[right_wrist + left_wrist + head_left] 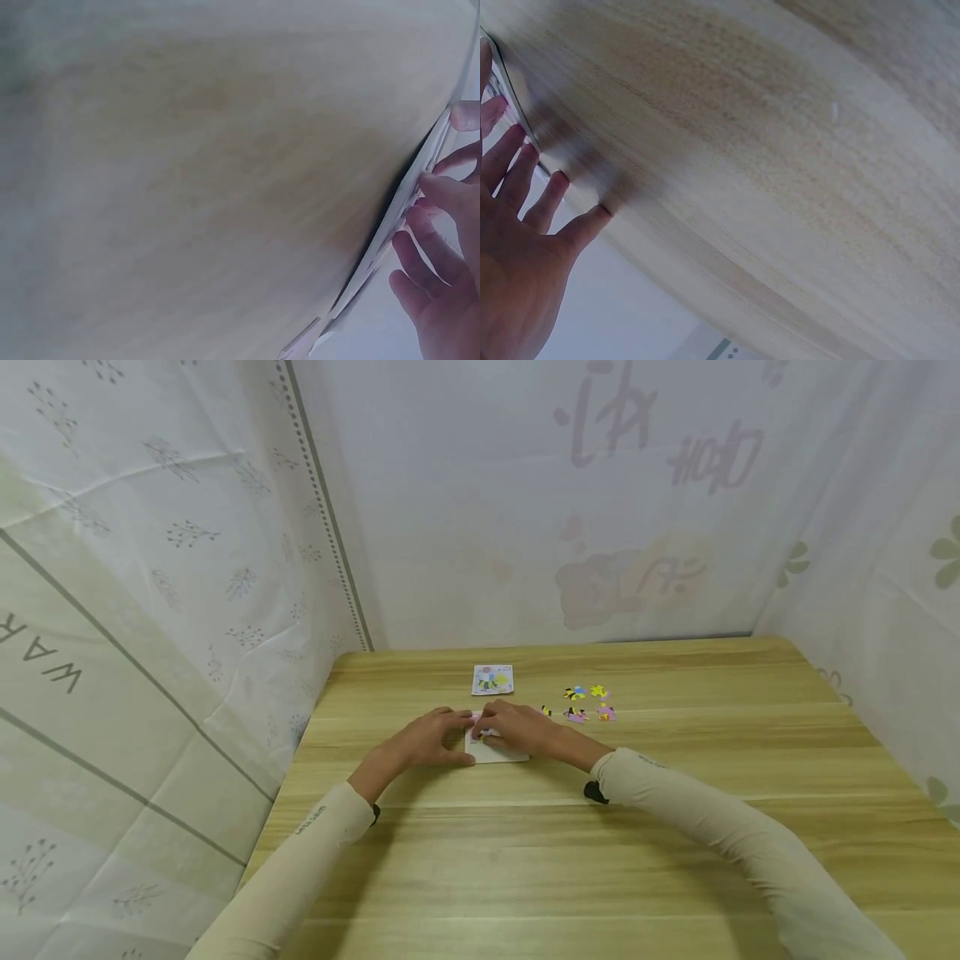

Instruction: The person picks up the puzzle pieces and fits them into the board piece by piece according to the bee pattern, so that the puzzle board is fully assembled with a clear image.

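Note:
A small white puzzle board [504,755] lies on the wooden table between the two hands. At its left side the left hand [430,739] rests with thumb and index finger against the board's corners; its other fingers are spread fairly straight in the left wrist view. From the right, the right hand [519,728] reaches over the board, its thumb and fingertips pinching a small puzzle piece [484,737] with some yellow on it. The fingers hide most of that piece and part of the board. Pink print shows near the board's upper left.
Behind the board lies a square picture card [492,680] with a bee-like figure. Several loose puzzle pieces [575,693] in yellow, black, blue and pink are scattered to the right of the hand. Patterned curtains [540,527] hang behind and beside the table [450,877].

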Demonstrator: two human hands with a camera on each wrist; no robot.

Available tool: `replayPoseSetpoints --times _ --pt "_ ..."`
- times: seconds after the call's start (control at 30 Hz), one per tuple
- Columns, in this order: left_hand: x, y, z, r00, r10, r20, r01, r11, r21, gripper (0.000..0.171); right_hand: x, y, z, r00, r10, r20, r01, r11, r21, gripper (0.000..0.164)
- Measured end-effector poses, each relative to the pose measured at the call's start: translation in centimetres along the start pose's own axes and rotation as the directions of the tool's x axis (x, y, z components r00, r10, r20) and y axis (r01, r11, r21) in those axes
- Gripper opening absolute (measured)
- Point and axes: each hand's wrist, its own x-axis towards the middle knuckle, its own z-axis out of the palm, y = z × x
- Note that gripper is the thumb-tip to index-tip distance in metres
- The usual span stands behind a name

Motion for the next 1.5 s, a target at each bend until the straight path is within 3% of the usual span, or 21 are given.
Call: replayPoseSetpoints --times 0.43,0.77,0.97,1.33,1.5 --pt "-0.2 0.4 -0.1 1.000 0.008 -0.016 -0.008 1.000 -0.018 0.078 -0.5 0.6 -0.4 1.000 -0.009 -0.010 0.010 0.998 0.060 0.024" --pt "-0.3 0.6 0.0 0.999 0.011 -0.031 -0.011 1.000 0.001 0.076 -2.1 2.1 -1.8 0.998 0.046 -0.053 -0.039 0.991 0.127 0.022" --pt "-0.3 0.5 0.0 1.000 0.004 -0.023 -0.004 1.000 0.002 0.076 -3.8 3.7 -3.0 0.990 0.137 -0.025 -0.132 0.980 0.150 0.023" --pt "-0.4 0.7 -0.1 1.000 -0.008 -0.013 0.008 1.000 0.003 0.078 -7.4 8.3 -4.6 0.977 0.192 -0.094 -0.177 0.973 0.148 0.026" --pt "-0.2 0.6 0.0 1.000 -0.001 -0.015 0.001 1.000 -0.002 0.078 -8.8 9.9 -4.9 0.967 0.239 -0.085 -0.224 0.963 0.151 0.029"
